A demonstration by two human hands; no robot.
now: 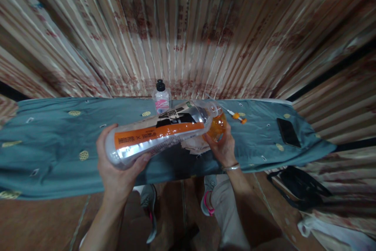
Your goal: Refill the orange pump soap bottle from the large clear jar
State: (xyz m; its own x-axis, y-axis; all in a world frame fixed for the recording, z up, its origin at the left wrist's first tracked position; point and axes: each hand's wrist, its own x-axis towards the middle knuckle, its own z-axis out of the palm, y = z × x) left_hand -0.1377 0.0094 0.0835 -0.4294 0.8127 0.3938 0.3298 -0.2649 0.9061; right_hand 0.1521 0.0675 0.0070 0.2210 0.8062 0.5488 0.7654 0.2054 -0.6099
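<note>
My left hand is wrapped round the base of a large clear plastic bottle with an orange, black and silver label. The bottle lies tilted almost level, its neck toward the right. My right hand grips a small rounded clear container that looks orange, perhaps from liquid inside. The bottle's mouth is right at this container; whether they touch I cannot tell. Below the bottle's neck is a crumpled pale sheet or bag, partly hidden. Behind the bottle stands a small clear bottle with a black cap and pink label.
A teal patterned cloth covers the narrow table. A syringe-like item with orange parts lies to the right, and a dark phone farther right. Pleated curtain hangs behind. A black bag sits on the floor at right.
</note>
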